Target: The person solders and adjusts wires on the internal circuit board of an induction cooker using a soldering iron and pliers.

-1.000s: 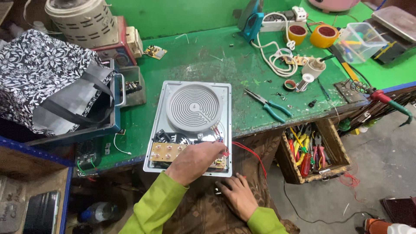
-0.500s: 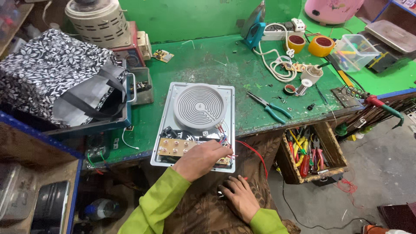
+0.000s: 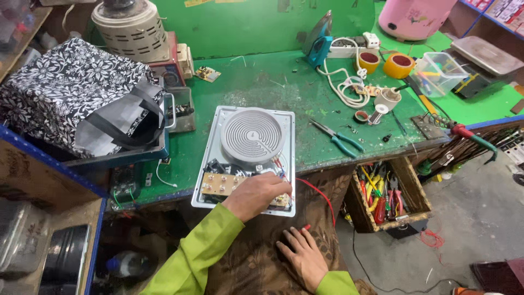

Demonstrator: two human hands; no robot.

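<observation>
An opened cooktop [image 3: 218, 117] lies on the green bench, with a round spiral heating coil [image 3: 252, 134] and a tan circuit board [image 3: 218, 184] at its near end. My left hand [image 3: 256, 194] rests on the right end of that board with its fingers curled down by the red and blue wires [image 3: 279, 166]. Whether they pinch anything is hidden. My right hand [image 3: 303, 257] lies flat on the brown cloth [image 3: 256, 257] over my lap, fingers apart. A red wire [image 3: 322, 194] runs from the cooktop to a red tip just above its fingertips.
Teal-handled pliers [image 3: 341, 139] lie right of the cooktop. A black-and-white floral bag [image 3: 71, 93] sits in a tray at the left. A white cord [image 3: 344, 87], tape rolls [image 3: 398, 65], a clothes iron [image 3: 319, 35] and a clear box [image 3: 439, 74] stand behind. A wooden tool crate [image 3: 387, 194] hangs below the bench edge.
My left hand has shifted slightly right along the circuit board. My right hand stays flat on my lap. The view has tilted a little.
</observation>
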